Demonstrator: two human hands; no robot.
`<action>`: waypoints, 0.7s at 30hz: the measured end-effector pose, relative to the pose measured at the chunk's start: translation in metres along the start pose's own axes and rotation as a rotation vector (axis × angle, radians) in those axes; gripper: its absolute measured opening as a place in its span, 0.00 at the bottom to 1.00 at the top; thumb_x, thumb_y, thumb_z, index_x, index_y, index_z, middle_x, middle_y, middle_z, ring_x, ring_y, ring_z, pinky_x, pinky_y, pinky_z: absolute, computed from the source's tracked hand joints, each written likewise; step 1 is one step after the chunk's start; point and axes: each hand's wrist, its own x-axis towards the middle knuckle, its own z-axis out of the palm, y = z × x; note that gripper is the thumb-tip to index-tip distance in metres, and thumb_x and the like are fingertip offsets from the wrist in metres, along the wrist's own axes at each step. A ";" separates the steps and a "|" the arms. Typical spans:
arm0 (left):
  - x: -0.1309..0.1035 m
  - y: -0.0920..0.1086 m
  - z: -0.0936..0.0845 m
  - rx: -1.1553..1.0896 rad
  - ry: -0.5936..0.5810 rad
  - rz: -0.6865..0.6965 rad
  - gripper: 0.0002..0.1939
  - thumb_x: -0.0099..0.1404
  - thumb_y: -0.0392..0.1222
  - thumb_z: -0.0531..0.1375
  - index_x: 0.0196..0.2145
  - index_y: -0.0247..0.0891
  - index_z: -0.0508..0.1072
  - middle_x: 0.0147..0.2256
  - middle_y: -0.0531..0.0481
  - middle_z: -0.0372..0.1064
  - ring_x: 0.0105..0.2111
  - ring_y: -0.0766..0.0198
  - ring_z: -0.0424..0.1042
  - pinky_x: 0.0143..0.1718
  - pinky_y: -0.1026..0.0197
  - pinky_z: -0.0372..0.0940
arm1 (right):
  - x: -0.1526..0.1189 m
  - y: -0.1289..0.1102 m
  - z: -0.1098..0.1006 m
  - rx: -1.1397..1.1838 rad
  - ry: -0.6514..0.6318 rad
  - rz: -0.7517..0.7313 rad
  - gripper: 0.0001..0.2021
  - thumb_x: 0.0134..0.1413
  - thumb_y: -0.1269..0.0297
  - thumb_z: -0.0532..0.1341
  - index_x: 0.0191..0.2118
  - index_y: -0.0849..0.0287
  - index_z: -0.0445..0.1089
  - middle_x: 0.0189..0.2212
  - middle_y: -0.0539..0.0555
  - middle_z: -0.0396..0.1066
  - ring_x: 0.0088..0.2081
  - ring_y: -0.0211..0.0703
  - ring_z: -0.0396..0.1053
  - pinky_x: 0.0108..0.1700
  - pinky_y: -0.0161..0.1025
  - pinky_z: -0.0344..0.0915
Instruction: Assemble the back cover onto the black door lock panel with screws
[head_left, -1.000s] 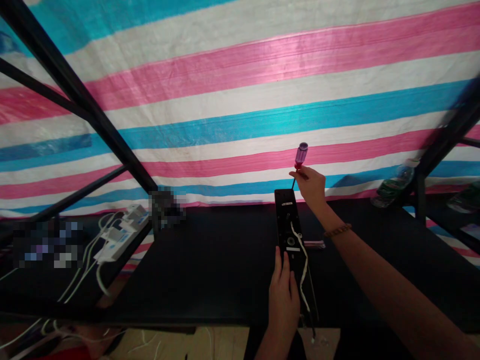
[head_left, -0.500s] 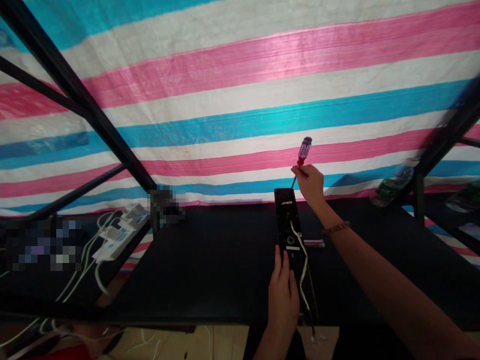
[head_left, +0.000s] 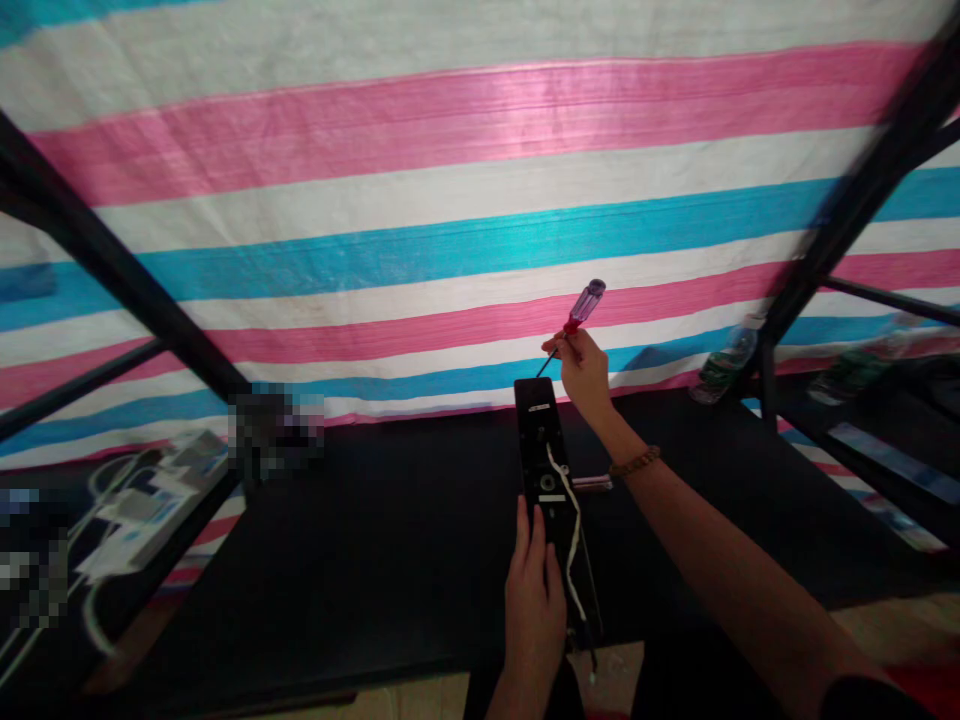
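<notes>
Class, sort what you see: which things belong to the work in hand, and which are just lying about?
Seem to belong:
- purple-handled screwdriver, held in the right hand
- black panel, under the left hand
- pale cable along the panel

Seem to be lying about:
- white power strip
- bottle by the right-side post

Unclear: pinkish item beside the panel.

No text, brand or number can be read. The black panel [head_left: 562, 527] carries two pale labels: an upper label [head_left: 538, 407] close to its far end, with faint dark marks that may be print but are too small to make out, and a lower label [head_left: 552, 498] just on the near side of the round fitting [head_left: 547, 483], seen only as a whitish strip. The clear bottle [head_left: 742, 340] at the right bears a green label [head_left: 718, 371], its lettering blurred. Bluish marks [head_left: 160, 511] on the white power strip [head_left: 142, 535] are too smeared to decipher
</notes>
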 end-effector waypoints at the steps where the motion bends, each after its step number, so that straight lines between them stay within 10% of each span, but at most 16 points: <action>1: 0.001 -0.001 0.000 -0.003 0.005 0.001 0.26 0.77 0.40 0.46 0.70 0.45 0.57 0.74 0.47 0.41 0.71 0.58 0.52 0.69 0.56 0.54 | 0.003 0.000 -0.002 -0.008 -0.002 -0.019 0.08 0.65 0.57 0.56 0.40 0.54 0.67 0.33 0.53 0.79 0.36 0.46 0.79 0.42 0.45 0.75; 21: 0.004 -0.006 0.004 -0.043 0.043 0.008 0.25 0.76 0.43 0.49 0.68 0.49 0.61 0.73 0.51 0.45 0.69 0.57 0.54 0.68 0.54 0.56 | 0.005 0.007 -0.013 -0.169 -0.070 -0.094 0.08 0.68 0.58 0.54 0.42 0.53 0.67 0.35 0.55 0.81 0.37 0.49 0.80 0.41 0.46 0.74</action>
